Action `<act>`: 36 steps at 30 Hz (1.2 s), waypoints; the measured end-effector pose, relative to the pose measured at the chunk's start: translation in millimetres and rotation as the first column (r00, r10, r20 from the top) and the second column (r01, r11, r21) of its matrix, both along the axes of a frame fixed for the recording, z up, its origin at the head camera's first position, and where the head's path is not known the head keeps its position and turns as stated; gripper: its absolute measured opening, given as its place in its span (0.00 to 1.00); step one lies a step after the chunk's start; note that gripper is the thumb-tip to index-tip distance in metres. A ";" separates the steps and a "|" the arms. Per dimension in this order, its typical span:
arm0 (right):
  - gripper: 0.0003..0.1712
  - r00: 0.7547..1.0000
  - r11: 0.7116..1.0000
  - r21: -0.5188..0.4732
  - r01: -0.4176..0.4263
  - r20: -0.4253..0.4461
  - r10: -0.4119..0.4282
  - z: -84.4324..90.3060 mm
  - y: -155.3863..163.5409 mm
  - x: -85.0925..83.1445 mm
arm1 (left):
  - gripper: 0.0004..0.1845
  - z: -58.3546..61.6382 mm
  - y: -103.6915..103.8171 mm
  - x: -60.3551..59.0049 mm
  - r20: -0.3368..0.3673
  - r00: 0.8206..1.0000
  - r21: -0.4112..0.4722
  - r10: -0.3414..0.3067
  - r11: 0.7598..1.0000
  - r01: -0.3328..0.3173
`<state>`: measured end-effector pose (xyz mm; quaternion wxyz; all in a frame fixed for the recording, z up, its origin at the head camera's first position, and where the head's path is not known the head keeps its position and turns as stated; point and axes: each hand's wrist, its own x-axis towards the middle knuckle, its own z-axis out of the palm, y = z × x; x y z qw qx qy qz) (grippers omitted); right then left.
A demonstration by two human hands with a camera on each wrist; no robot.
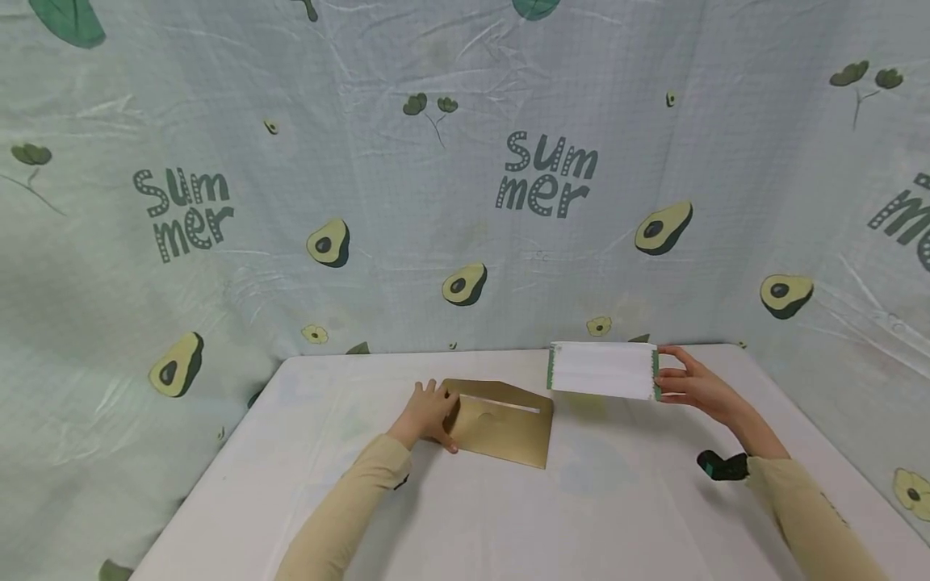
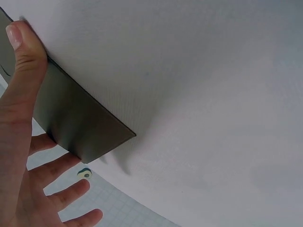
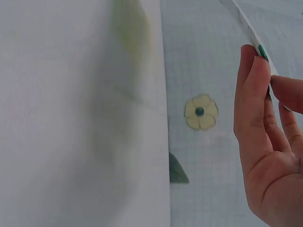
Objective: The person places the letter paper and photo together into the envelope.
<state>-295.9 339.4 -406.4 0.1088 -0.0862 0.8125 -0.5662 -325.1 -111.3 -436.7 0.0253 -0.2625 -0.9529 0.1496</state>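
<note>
A gold envelope [image 1: 504, 432] is on the white table, its pointed flap towards the back and a pale strip across its upper part. My left hand [image 1: 430, 415] grips its left end. In the left wrist view the thumb [image 2: 29, 47] lies along one edge, with the other fingers spread at the opposite edge. My right hand [image 1: 701, 391] pinches a white card [image 1: 603, 369] by its right end and holds it up off the table. Green trim runs down both short ends of the card. The right wrist view shows the card [image 3: 251, 30] nearly edge-on between thumb and fingers.
The white table [image 1: 581, 516] ends at the back against a pale curtain [image 1: 407, 186] printed with avocados and the word "summer". More curtain hangs at the left and right. A dark device [image 1: 722, 466] sits at the right wrist.
</note>
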 end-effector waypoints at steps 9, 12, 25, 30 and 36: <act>0.40 1.000 1.000 -0.012 0.008 -0.019 -0.008 -11.3 -30.5 -18.1 | 0.55 -0.3 -0.7 0.4 0.016 1.000 0.022 0.002 1.000 -0.002; 0.40 0.999 1.000 -0.012 0.021 -0.032 -0.022 -14.6 -40.1 -25.3 | 0.57 0.4 -2.2 1.1 0.032 0.999 0.042 0.009 0.999 -0.011; 0.35 0.991 0.990 0.089 0.106 -0.090 -0.098 -22.2 -76.0 -49.7 | 0.58 0.3 -6.5 -0.6 0.032 0.999 0.068 0.008 0.998 -0.010; 0.31 0.980 0.978 0.154 0.143 -0.160 -0.118 -23.8 -77.4 -51.5 | 0.57 0.5 -5.1 -2.3 0.011 1.000 0.045 0.000 0.999 -0.001; 0.30 0.980 0.968 0.200 0.152 -0.155 -0.122 -29.4 -84.5 -52.3 | 0.56 0.9 -6.0 0.3 0.018 1.000 0.043 0.004 0.999 -0.005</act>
